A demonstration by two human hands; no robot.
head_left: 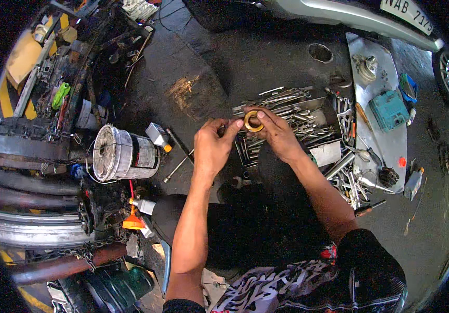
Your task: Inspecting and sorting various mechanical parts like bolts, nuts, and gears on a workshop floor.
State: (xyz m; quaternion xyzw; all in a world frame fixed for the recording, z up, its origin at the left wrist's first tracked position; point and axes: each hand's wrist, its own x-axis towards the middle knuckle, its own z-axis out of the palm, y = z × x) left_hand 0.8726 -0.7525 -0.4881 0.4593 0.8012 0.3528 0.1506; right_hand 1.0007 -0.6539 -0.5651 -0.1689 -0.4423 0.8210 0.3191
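In front of me, a brass-coloured ring (247,121) with a round open middle is held up. My right hand (277,136) grips it by its right side, thumb on the near face and fingers behind. My left hand (215,142) is pinched closed at the ring's left edge, thumb tip against the rim. Beneath and behind my hands lies a metal tray (328,116) heaped with wrenches and sockets (300,121), partly hidden by my right hand.
More wrenches (350,189) lie right of the tray. A metal sheet (386,62) carries a teal case (388,110) and a screwdriver. At left stand a dirty white bucket (130,156), a small bottle (156,136) and an orange funnel (133,221). A car bumper (339,15) borders the far side.
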